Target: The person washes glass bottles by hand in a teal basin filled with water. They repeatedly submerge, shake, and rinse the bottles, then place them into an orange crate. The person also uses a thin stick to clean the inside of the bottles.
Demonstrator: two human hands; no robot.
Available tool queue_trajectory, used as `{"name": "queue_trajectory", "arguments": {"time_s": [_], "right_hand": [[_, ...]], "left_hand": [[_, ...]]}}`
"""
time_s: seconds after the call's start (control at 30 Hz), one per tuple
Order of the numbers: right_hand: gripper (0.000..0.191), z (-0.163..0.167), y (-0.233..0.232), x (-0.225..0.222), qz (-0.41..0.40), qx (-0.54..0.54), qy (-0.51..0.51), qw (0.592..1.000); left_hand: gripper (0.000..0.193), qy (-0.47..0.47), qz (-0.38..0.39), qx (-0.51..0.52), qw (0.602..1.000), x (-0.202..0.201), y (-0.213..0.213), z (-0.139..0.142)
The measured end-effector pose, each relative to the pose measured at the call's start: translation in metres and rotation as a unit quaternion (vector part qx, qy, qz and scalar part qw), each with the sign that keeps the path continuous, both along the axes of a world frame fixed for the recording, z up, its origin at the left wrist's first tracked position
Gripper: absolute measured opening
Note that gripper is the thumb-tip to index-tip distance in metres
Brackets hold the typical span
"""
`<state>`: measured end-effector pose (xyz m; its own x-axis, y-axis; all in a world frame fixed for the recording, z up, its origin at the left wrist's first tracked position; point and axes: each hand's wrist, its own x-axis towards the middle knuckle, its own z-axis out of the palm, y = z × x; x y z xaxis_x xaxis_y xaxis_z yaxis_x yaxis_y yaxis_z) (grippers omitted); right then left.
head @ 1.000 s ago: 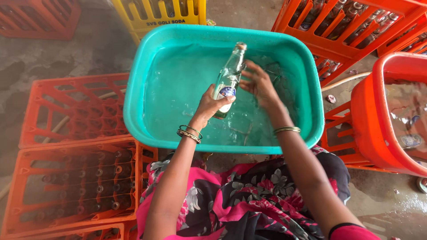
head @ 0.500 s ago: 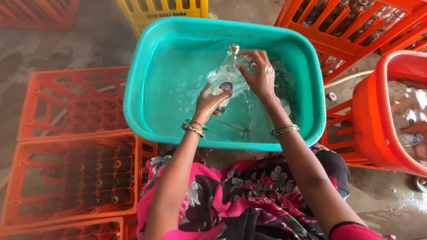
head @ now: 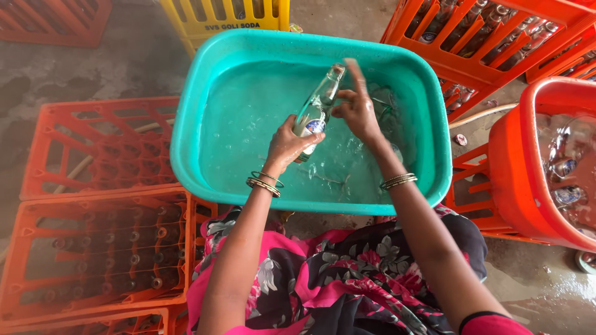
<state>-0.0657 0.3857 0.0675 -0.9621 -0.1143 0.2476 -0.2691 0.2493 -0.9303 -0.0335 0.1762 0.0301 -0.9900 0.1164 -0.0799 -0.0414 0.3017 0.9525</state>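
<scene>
Clamped around the lower body of a clear glass bottle [head: 316, 111], the left hand [head: 288, 144] tilts it neck-up over the teal tub [head: 186, 155] of water. Right hand [head: 359, 110] touches the bottle's upper part, fingers loosely spread and blurred; whether it truly grips is unclear. Submerged bottles show only dimly. Beyond, an orange crate [head: 472, 56] of bottles and a yellow crate [head: 223, 18] are cut off by the frame.
</scene>
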Motion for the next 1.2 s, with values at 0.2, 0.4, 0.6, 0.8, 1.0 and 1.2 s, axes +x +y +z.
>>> {"name": "queue_trajectory", "arguments": {"time_s": [0.2,0.4,0.6,0.8,1.0,1.2], "right_hand": [[0.050,-0.081,0.010,-0.009,-0.286,-0.200,-0.282,0.893],[0.041,-0.049,0.011,-0.015,0.119,-0.462,-0.271,0.836],[0.042,0.034,0.010,-0.003,-0.045,0.101,0.134,0.985],[0.049,0.015,0.031,-0.004,0.105,0.317,-0.126,0.934],[0.051,-0.063,0.047,0.005,0.129,0.370,-0.165,0.905],[0.063,-0.096,0.034,0.019,0.133,0.355,-0.006,0.925]], "left_hand": [[0.085,0.045,0.042,-0.010,0.998,-0.009,0.003,-0.025],[0.087,0.084,0.132,-0.156,0.975,-0.016,0.000,-0.043],[0.072,0.114,0.119,-0.142,0.976,-0.009,0.001,-0.037],[0.068,0.191,0.069,-0.283,0.937,0.003,0.007,-0.037],[0.055,0.191,0.034,-0.430,0.882,0.001,0.013,-0.078],[0.039,0.173,0.007,-0.422,0.890,-0.003,0.014,-0.093]]}}
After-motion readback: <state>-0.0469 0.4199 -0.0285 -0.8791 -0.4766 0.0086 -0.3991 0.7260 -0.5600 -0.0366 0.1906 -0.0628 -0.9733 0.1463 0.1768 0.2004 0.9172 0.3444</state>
